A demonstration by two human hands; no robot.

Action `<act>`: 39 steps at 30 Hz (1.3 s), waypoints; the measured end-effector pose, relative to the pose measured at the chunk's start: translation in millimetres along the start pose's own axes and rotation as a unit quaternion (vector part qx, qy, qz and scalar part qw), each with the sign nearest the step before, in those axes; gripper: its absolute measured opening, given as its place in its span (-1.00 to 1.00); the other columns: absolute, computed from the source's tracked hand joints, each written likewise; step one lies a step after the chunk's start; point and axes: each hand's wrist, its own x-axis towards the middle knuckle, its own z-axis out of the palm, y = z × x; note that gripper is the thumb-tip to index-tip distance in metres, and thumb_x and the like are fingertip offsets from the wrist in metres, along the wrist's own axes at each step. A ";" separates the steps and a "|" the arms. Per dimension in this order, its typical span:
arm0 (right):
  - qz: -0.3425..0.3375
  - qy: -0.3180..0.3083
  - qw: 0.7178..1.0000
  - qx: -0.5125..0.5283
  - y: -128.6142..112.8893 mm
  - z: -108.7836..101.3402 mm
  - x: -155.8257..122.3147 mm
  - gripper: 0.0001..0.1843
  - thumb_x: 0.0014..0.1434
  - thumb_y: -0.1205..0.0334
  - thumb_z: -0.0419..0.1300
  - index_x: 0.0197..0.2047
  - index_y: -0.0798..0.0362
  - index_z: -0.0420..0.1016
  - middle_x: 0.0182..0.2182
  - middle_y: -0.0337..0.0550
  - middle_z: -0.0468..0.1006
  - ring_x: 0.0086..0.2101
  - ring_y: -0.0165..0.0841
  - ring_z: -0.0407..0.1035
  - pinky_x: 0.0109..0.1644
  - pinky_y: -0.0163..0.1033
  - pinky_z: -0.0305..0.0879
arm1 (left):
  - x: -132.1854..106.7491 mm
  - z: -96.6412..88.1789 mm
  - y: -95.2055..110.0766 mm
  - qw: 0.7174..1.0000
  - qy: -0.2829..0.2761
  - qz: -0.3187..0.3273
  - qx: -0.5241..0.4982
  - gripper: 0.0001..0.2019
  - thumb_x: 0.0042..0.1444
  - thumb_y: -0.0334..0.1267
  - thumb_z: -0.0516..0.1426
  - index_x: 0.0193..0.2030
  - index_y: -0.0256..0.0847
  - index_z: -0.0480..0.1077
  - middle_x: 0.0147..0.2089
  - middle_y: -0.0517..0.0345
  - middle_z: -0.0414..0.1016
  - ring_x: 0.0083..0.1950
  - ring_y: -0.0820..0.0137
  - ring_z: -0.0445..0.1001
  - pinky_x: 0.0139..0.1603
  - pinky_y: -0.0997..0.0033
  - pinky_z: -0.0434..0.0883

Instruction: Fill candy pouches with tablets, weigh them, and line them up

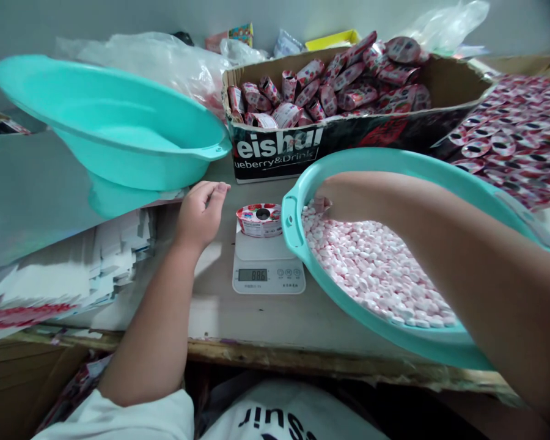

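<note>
On the table, a white digital scale (269, 281) carries a red-and-white oval printed packet (260, 221) with a dark round hole on top. The scale's lit display reads 886, any decimal point being unclear. My left hand (202, 211) rests just left of the packet, apart from it, fingers curled and thumb pressed against them; nothing shows in it. To the right, a turquoise basin (296, 229) holds many small pale pink and white tablet candies (371, 263). My right hand (321, 205) reaches into this basin at the candies' far left edge; its fingers are mostly hidden.
A second turquoise basin (156, 165) stands tilted at the left back. Behind the scale, a cardboard box (275, 156) is heaped with printed packets (311, 91). More packets with holes (513, 134) cover the right side. Paper stacks (73, 263) lie left; the table edge (256, 353) runs in front.
</note>
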 end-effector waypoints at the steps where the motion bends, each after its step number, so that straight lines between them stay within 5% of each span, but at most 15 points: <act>1: 0.007 0.015 1.000 -0.016 -2.4 -6.1 -3.1 -0.83 -0.06 0.53 0.26 -0.61 0.16 0.52 -0.69 -0.27 0.36 -0.63 -0.51 0.16 -0.39 -0.32 0.14 | -0.1 -1.8 1.3 1.000 0.005 0.004 -0.011 -0.56 0.38 0.00 -0.06 -0.17 -0.26 0.52 -0.13 0.03 0.59 -0.05 0.34 0.51 0.01 0.37 0.40; 6: -0.071 0.181 0.980 0.038 -37.7 -32.1 -8.0 -0.70 0.29 0.14 0.14 0.01 0.05 0.56 -0.18 -0.18 0.59 -0.21 -0.33 0.46 -0.17 -0.29 0.29 | 0.1 -11.7 4.2 0.998 0.029 0.056 0.015 -0.57 0.39 -0.05 -0.08 -0.16 -0.27 0.52 -0.13 0.00 0.59 -0.04 0.33 0.51 0.03 0.36 0.40; 9: -0.155 0.143 0.976 0.053 -64.5 -23.9 1.7 -0.40 0.17 0.01 0.30 0.22 0.07 0.41 0.04 -0.06 0.55 -0.06 -0.19 0.47 -0.07 -0.20 0.35 | 2.1 -14.5 3.4 0.997 0.032 0.059 0.023 -0.59 0.39 -0.07 -0.08 -0.13 -0.29 0.51 -0.10 -0.04 0.58 -0.02 0.30 0.51 0.05 0.32 0.40; 12: -0.171 0.067 0.983 0.028 -77.9 -12.0 5.6 -0.66 0.21 0.09 0.27 -0.03 0.13 0.55 -0.18 -0.10 0.62 -0.16 -0.25 0.51 -0.10 -0.24 0.32 | 3.6 -15.9 3.4 0.998 0.035 0.056 0.016 -0.59 0.38 -0.07 -0.07 -0.09 -0.31 0.50 -0.08 -0.08 0.58 -0.01 0.25 0.52 0.06 0.28 0.41; 14: -0.189 0.073 0.976 0.080 -79.2 -14.5 -1.7 -0.81 0.21 0.21 0.26 -0.14 0.12 0.55 -0.24 -0.16 0.62 -0.21 -0.32 0.50 -0.15 -0.30 0.31 | 3.1 -16.8 2.4 0.998 0.037 0.055 0.010 -0.60 0.37 -0.08 -0.06 -0.07 -0.31 0.49 -0.07 -0.09 0.58 0.00 0.24 0.52 0.07 0.26 0.41; 20: -0.207 0.171 0.945 0.185 -85.5 -69.9 -35.9 -0.76 0.29 0.30 0.19 0.03 0.01 0.46 -0.13 -0.27 0.60 -0.16 -0.44 0.45 -0.09 -0.41 0.32 | 2.8 -11.6 -17.4 1.000 0.025 0.009 -0.003 -0.70 0.24 -0.17 0.03 -0.02 -0.26 0.47 -0.04 -0.08 0.57 0.02 0.16 0.51 0.07 0.17 0.43; 25: -0.208 0.164 0.957 0.115 -84.7 -106.7 -39.5 -0.79 0.25 0.36 0.17 -0.04 0.11 0.49 -0.12 -0.17 0.57 -0.19 -0.37 0.42 -0.16 -0.33 0.30 | 4.8 -8.1 -23.3 1.000 0.014 0.012 -0.002 -0.67 0.19 -0.22 0.00 -0.01 -0.26 0.47 -0.06 -0.09 0.58 0.00 0.15 0.53 0.03 0.19 0.46; 28: -0.150 0.150 0.975 0.065 -64.3 -115.3 -60.4 -0.79 0.23 0.36 0.16 -0.06 0.12 0.51 -0.16 -0.11 0.56 -0.24 -0.33 0.42 -0.26 -0.27 0.25 | 5.5 -9.0 -20.2 1.000 0.011 0.010 0.006 -0.61 0.28 -0.06 -0.05 -0.07 -0.25 0.49 -0.06 -0.11 0.59 0.01 0.12 0.53 0.07 0.14 0.44; 32: 0.027 0.182 0.982 0.048 -2.3 -106.2 -124.7 -0.66 0.24 0.28 0.15 0.07 0.09 0.50 -0.07 -0.03 0.55 -0.20 -0.28 0.43 -0.26 -0.25 0.22 | 8.3 -6.5 -21.9 1.000 0.006 -0.001 0.020 -0.50 0.26 0.10 -0.07 -0.07 -0.25 0.48 0.00 -0.13 0.58 0.05 0.10 0.52 0.10 0.11 0.44; 35: 0.191 0.228 0.948 0.116 64.1 -70.5 -186.6 -0.64 0.19 0.19 0.16 0.04 -0.02 0.55 -0.18 -0.15 0.60 -0.30 -0.33 0.42 -0.28 -0.28 0.19 | 8.9 -4.1 -25.9 1.000 -0.009 -0.018 0.022 -0.49 0.21 0.14 -0.06 -0.10 -0.23 0.49 -0.01 -0.11 0.59 0.04 0.07 0.53 0.07 0.09 0.46; 39: 0.408 0.281 0.851 0.173 138.0 11.8 -247.9 -0.73 0.13 0.14 0.14 -0.18 0.06 0.58 -0.35 -0.13 0.59 -0.37 -0.32 0.39 -0.31 -0.28 0.16 | 1.5 -0.1 -23.2 0.997 -0.040 -0.065 0.001 -0.56 0.19 0.14 -0.01 -0.11 -0.13 0.49 0.04 -0.03 0.58 0.07 0.05 0.53 -0.01 0.10 0.51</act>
